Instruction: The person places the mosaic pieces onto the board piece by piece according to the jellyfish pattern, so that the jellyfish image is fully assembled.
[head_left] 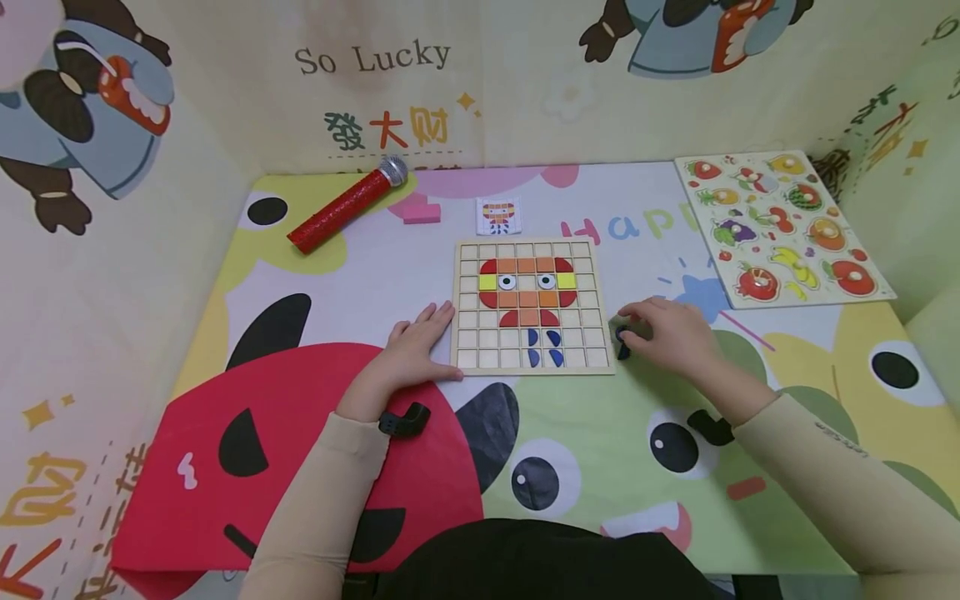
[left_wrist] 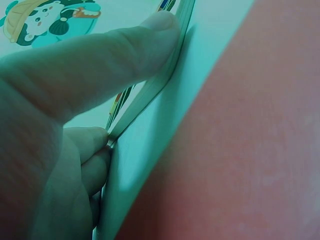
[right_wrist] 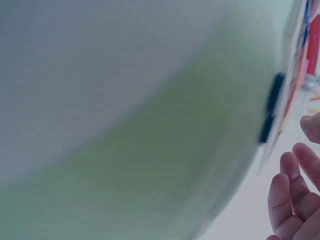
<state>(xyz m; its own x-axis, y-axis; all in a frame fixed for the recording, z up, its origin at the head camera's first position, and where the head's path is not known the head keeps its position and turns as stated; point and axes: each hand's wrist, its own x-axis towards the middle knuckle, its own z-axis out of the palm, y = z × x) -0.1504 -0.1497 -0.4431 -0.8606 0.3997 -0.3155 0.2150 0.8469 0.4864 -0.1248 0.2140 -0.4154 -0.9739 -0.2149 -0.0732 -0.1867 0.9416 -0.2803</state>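
A wooden grid board lies on the table, with red, orange, yellow and blue tiles and two eye tiles forming a figure. My left hand rests along the board's left side, fingers straight, thumb at its near left corner. In the left wrist view the thumb lies over the board's edge. My right hand is just beyond the board's right edge, over small dark blue pieces. The right wrist view shows the fingertips and thumb parted, away from the dark pieces.
Behind the board lies a small picture card of a similar figure. A red glittery microphone lies at the back left. At the back right is a fruit picture board. Printed curtains border the table.
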